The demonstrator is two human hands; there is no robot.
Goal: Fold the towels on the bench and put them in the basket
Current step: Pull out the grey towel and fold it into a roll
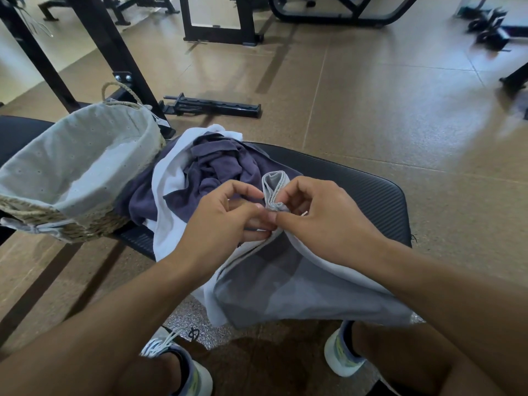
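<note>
Grey towel [300,284]: I have it pinched at its top edge between both my hands; the bunched corner stands up just above my fingertips, and the rest hangs down below my wrists, over the near edge of the bench [371,195] toward my shoes
My left hand [225,221]: fingers curled in, thumb and forefinger closed on the towel's hem, knuckles facing me
My right hand [320,212]: fingers bent tight, thumb tip pressed on the same hem, touching my left fingertips at the middle
Fingers: nearly closed on both hands, only cloth between them
Dark blue towel [217,167]: crumpled in a heap just beyond my left fingers, lying on the bench
White towel [168,181]: spread loosely to the left of my left hand, partly under the blue one, one end dropping off the bench beside my left forearm
Basket [71,172]: well to the left of my left hand, on the bench, pale cloth lining, woven sides, rope handle at its far rim; I see no towel inside
Floor [371,95]: brown, beyond my fingers, with black gym frames on it
</note>
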